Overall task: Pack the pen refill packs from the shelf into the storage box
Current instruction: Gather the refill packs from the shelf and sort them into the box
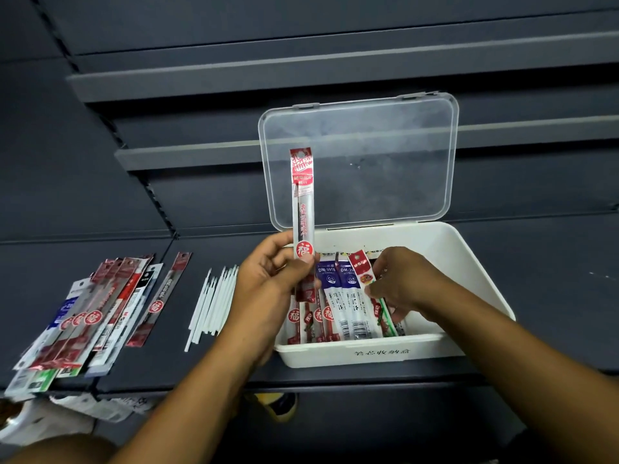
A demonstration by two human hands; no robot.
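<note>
A white storage box [469,262] stands on the dark shelf with its clear lid [361,162] propped open behind it. Several refill packs [345,299] lie side by side inside. My left hand [268,279] pinches a red and white refill pack [303,202] upright over the box's left edge. My right hand [402,283] reaches into the box, its fingers curled round a red and green pack [363,272] lying there. A fanned pile of refill packs [87,316] lies at the left of the shelf.
Loose white refill tubes [214,303] lie between the pile and the box. One red pack [160,299] lies apart beside the pile. Dark empty shelves [234,78] rise behind. Below the shelf edge are white bags [67,413] and a yellow and black object [281,403].
</note>
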